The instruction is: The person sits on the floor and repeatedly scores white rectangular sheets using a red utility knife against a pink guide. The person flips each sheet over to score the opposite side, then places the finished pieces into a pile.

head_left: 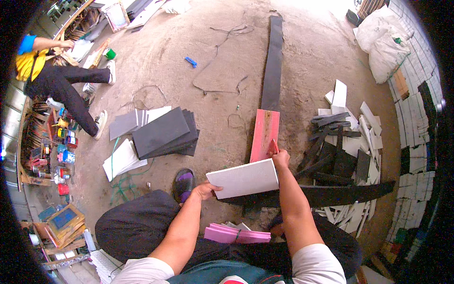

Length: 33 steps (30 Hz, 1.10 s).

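My left hand [205, 190] grips the left end of a white rectangular sheet [243, 179], thumb on its top face. The sheet looks like foam board and is tilted. Just past its right end, my right hand [281, 158] is closed around a slim red tool [275, 146], whose exact kind I cannot make out. That hand is over the near end of a pink board [265, 130] with a brown stripe down its middle. A long dark strip [272, 61] runs away from the pink board's far end. Beneath the white sheet, a dark beam [345, 193] extends to the right.
Stacked dark grey sheets [163, 132] and white sheets [124, 158] lie to the left. Black and white offcuts [340, 156] pile up at right. Bundled pink sheets [236, 234] rest between my legs. A seated person [61, 78] is at far left, near paint containers [66, 156].
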Tool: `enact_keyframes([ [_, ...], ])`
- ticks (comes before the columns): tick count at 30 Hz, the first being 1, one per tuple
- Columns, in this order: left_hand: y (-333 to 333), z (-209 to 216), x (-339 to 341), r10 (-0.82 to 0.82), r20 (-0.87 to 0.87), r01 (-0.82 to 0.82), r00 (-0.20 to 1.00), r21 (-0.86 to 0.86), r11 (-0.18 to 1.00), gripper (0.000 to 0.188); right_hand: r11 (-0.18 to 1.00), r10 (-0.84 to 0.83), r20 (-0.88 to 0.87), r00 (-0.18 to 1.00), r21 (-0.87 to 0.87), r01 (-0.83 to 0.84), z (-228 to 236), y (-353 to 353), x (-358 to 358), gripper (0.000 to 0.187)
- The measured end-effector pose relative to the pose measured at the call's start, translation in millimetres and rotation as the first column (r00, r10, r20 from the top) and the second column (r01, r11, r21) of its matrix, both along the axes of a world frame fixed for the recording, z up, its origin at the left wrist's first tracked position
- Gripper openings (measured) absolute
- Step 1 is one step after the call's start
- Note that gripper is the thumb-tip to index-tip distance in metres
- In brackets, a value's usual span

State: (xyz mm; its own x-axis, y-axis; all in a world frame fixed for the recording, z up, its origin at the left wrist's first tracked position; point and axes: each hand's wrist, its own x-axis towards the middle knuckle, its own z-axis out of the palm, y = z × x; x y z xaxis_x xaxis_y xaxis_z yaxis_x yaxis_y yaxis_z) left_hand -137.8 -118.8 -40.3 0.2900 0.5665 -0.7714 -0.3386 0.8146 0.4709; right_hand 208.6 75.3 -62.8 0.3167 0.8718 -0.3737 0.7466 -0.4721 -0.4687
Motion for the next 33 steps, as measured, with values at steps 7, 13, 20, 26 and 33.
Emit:
enact_keyframes([
  [7,47.0,11.3,28.7,0.149,-0.122,-0.133,0.981,0.131,0.983,0.062,0.989,-0.112,-0.769,0.629,-0.146,-0.002,116.1,15.5,13.1,0.043],
  [13,92.5,17.3,67.5,0.111,0.089,-0.128,0.990,0.224,0.966,0.062,0.975,0.132,-0.567,0.813,0.224,-0.001,86.5,7.9,57.6,0.029],
  [20,96.0,45.6,64.5,0.160,0.292,-0.197,0.943,0.103,0.975,0.068,0.958,-0.165,-0.558,0.813,0.104,0.266,97.5,-45.8,86.4,0.023],
  [26,95.8,21.1,79.2,0.203,0.182,-0.236,0.962,0.186,0.954,0.046,0.941,-0.237,-0.550,0.801,0.077,0.331,28.0,-103.9,103.0,0.020],
  [33,89.2,30.7,90.9,0.256,0.032,-0.254,0.966,0.303,0.918,0.039,0.910,-0.296,-0.433,0.852,0.143,0.389,-3.1,-122.2,72.6,0.018],
])
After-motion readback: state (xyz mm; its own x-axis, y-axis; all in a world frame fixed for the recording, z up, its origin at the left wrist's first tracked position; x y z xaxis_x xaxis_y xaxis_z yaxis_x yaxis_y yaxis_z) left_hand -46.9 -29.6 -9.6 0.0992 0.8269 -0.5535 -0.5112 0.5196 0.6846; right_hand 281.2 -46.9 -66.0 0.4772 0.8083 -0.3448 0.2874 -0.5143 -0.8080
